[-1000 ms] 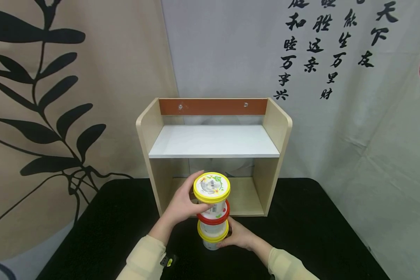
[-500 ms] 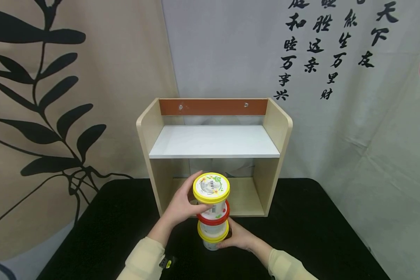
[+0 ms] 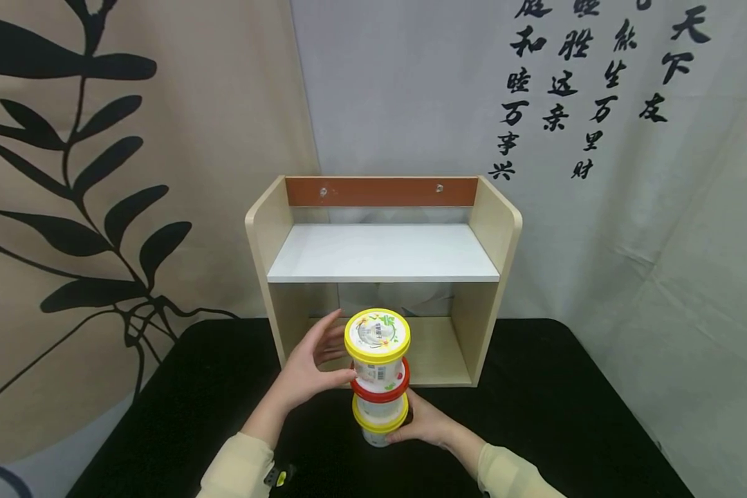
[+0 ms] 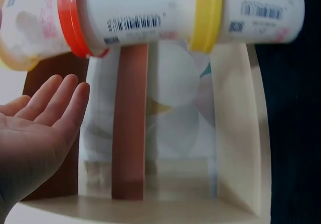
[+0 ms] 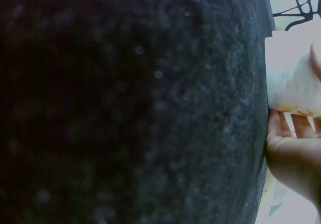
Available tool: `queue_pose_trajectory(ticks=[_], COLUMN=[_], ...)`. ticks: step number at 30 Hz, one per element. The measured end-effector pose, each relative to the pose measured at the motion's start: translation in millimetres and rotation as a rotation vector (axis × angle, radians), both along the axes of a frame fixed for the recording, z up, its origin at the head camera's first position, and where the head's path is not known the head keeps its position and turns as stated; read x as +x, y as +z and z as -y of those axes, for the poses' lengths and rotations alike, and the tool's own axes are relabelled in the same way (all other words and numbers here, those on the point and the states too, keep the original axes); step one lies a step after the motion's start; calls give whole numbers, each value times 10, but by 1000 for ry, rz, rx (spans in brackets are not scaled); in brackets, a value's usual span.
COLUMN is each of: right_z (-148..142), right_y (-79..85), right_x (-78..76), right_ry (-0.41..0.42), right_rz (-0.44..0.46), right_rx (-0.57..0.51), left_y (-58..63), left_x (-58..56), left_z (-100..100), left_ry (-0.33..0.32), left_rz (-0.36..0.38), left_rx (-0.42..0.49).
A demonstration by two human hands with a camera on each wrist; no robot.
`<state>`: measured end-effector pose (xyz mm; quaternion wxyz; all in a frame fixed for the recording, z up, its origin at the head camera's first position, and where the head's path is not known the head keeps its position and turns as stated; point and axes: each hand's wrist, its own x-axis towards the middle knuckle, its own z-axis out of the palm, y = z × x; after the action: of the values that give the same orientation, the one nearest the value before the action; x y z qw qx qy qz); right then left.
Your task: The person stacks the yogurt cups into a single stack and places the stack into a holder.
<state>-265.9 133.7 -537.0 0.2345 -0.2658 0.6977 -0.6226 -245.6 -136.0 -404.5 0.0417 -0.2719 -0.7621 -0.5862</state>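
Three white plastic tubs stand in one upright stack on the black cloth. The top tub (image 3: 377, 337) has a yellow lid with a flower print, the middle tub (image 3: 391, 395) a red lid, and the bottom tub (image 3: 373, 438) a yellow lid. My left hand (image 3: 308, 373) is beside the top tub, fingers spread; whether its thumb tip touches the tub I cannot tell. In the left wrist view, the fingers of this hand (image 4: 40, 138) are apart from the tubs. My right hand (image 3: 428, 423) grips the bottom tub from the right, its far fingers partly hidden.
A two-tier wooden shelf (image 3: 382, 253) with a white upper board stands right behind the stack. Black cloth (image 3: 535, 415) covers the table. Behind are wall hangings, one with a dark leaf print (image 3: 68, 235) and one with black characters (image 3: 554, 90).
My left hand has let go of the top tub and moved a little left, its fingers spreading. My right hand and the stack have stayed in place.
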Motion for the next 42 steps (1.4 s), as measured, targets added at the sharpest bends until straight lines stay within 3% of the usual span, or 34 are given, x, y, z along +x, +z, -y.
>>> queue_pose_trajectory(ticks=[6,20,27,42], right_z=[6,-5,-17,-45], right_y=[-5,-20,-21,31], right_x=[15,22,21,56], right_ry=[-15,-19,-8,-7], right_rz=[5,-3,-16,-70], right_rx=[-3,-14,-10,-45], left_y=[-67,-164,-155,-89], left_x=[6,8,11,-2], left_z=[198,547,686,958], left_ry=[38,281,387,506], left_rz=[3,0,6,-6], left_rx=[-5,-110,-125,-92])
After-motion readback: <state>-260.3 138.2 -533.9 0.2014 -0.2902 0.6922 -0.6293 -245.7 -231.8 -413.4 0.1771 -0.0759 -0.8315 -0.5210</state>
